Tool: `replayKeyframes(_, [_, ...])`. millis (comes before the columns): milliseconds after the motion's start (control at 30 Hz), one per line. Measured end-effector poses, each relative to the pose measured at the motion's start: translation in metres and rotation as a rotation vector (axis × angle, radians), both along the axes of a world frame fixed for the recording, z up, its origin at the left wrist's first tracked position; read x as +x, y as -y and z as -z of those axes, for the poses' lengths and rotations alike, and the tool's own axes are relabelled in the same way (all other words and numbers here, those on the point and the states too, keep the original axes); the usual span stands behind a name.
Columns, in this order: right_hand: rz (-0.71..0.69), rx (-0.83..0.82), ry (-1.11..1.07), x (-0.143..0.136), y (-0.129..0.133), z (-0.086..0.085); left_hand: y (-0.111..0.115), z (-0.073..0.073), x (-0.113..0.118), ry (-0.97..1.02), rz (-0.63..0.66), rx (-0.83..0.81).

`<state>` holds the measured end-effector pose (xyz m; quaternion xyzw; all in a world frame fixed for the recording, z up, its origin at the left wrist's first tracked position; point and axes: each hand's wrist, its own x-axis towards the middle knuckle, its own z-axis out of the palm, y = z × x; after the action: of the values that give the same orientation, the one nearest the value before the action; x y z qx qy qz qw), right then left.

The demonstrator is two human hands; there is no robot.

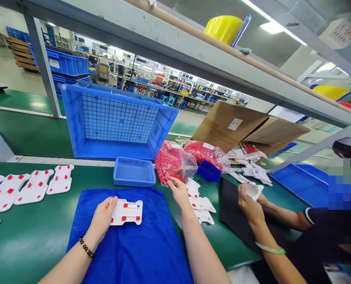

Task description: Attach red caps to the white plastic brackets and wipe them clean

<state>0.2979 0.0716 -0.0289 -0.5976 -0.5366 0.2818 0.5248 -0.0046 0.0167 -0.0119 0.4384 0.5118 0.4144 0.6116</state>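
Note:
My left hand (102, 217) grips the left end of a white plastic panel (130, 212) above a blue cloth (128, 248). Red pieces sit in several of the panel's slots; one slot at its upper right shows blue through it. At the mouth of a clear bag of red parts (171, 157), my right hand (179, 193) has its fingertips pinched, with a small red piece showing at them. More white panels (203, 204) with red spots lie just right of my right wrist.
White panels with red pieces (34, 186) stand in a row at left. Ahead are a small blue tray (134, 183), a large tipped blue crate (116, 150) and a cardboard box (222, 122). On the right, a co-worker's hands (250, 209) hold a white part over a black mat (231, 205).

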Motion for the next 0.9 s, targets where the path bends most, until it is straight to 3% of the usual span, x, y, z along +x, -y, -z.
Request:
replayKeyframes(133, [-0.086,-0.050,0.270,-0.023,-0.015,-0.030,-0.001,0.003,0.000,-0.137,-0.010,0.093])
replayKeyframes(233, [-0.158,-0.116,0.654,-0.047,-0.034,-0.048,0.000,0.001,-0.001,-0.194,0.015,0.126])
replayKeyframes(433, [-0.198,-0.199,0.983,-0.088,-0.068,-0.048,0.001,0.001,-0.003,-0.287,0.013,0.163])
replayKeyframes(633, [-0.180,-0.253,1.118,-0.096,-0.075,-0.048,0.000,0.002,-0.004,-0.322,-0.007,0.196])
replayKeyframes(900, [-0.134,-0.238,1.085,-0.076,-0.054,-0.061,0.000,0.001,-0.004,-0.332,-0.016,0.201])
